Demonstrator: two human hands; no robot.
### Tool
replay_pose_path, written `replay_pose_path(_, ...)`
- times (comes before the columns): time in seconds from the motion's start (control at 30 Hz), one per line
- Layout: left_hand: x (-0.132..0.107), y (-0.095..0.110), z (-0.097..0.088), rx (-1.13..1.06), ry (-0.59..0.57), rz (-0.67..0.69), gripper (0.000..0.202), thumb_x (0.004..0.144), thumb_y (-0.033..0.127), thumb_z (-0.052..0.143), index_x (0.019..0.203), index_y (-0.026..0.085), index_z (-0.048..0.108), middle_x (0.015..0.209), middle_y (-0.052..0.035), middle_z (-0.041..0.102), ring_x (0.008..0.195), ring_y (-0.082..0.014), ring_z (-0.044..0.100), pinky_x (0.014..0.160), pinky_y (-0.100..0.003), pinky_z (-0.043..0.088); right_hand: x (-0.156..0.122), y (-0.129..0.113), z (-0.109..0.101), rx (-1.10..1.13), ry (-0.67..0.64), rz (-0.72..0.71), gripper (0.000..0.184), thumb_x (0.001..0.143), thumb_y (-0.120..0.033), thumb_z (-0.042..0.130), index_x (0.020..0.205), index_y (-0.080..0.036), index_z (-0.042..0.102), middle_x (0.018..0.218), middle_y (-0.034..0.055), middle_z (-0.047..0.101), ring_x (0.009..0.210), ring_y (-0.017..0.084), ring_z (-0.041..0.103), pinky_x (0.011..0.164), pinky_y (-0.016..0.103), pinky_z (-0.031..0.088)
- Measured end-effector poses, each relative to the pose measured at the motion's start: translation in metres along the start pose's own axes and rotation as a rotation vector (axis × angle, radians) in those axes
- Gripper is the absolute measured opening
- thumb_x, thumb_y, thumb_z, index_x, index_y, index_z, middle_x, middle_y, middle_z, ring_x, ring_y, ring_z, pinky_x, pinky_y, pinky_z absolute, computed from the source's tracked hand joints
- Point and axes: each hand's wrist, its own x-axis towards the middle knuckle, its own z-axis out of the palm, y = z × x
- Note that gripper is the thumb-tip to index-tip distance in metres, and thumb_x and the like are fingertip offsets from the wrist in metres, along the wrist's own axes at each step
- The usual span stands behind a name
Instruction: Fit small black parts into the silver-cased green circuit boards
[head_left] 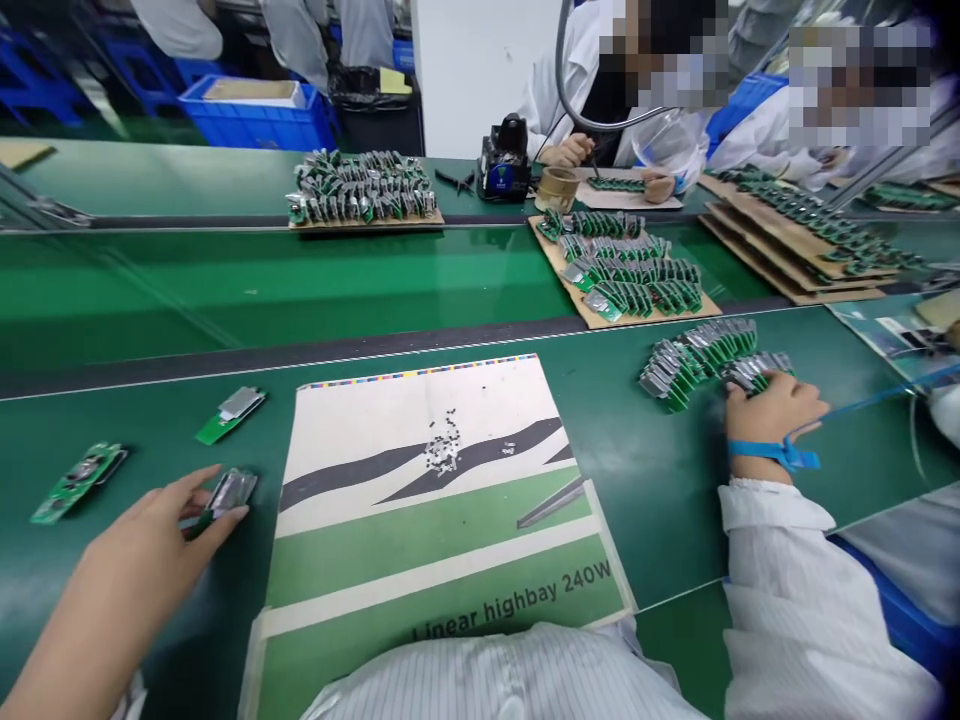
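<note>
- Green bench [652, 480] under a printed sheet [360, 440], with small screws [442, 445] heaped on the sheet
- Cardboard trays of boards [622, 270] farther off, on the next belt
- Left hand [146, 570] clenched around a metal-topped board [231, 492], just beside loose boards [79, 483]
- Right hand [772, 420] on a heap of green boards [709, 360], grip unclear; blue wrist strap [776, 455] around the wrist

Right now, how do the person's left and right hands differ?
The left hand shows no strap, while the right hand wears a blue wrist strap. The left hand is on one green circuit board with a metal part, while the right hand is on a heap of such boards. Both hands are bare and over the green bench top.
</note>
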Motion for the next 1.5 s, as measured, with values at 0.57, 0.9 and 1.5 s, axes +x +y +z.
replay_pose_path(0.57, -0.052, 0.086, -0.002, -0.563, -0.394, 0.346, 0.031, 0.087, 0.042, 0.053, 0.113, 0.026, 0.059, 0.090, -0.0028, 0.057, 0.079, -0.0191, 0.056, 0.061, -0.027, 0.047, -0.166, -0.160, -0.018, 0.475, -0.800, -1.017, 0.009, 0.081, -0.011, 0.068, 0.080, -0.019, 0.064, 0.084, 0.0037, 0.065, 0.082, 0.020, 0.057, 0.077, 0.035, 0.048)
replay_pose_path(0.9, -0.053, 0.104, 0.006, -0.826, -0.561, 0.334, 0.027, 0.089, 0.035, 0.051, 0.114, 0.025, 0.056, 0.098, -0.0046, 0.055, 0.093, -0.0213, 0.053, 0.078, -0.034, 0.045, -0.176, -0.153, -0.012, 0.445, -0.834, -0.979, 0.016, 0.087, -0.007, 0.052, 0.079, -0.019, 0.059, 0.084, 0.0057, 0.061, 0.082, 0.023, 0.053, 0.077, 0.038, 0.042)
replay_pose_path(1.5, -0.061, 0.122, 0.005, -1.042, -0.704, 0.227, 0.017, 0.086, 0.032, 0.057, 0.100, 0.023, 0.058, 0.090, -0.0019, 0.048, 0.080, -0.0164, 0.048, 0.066, -0.027, 0.042, -0.172, -0.148, -0.023, 0.620, -0.777, -0.960, 0.021, 0.093, -0.012, 0.043, 0.090, -0.018, 0.063, 0.085, 0.0085, 0.063, 0.083, 0.023, 0.056, 0.075, 0.040, 0.050)
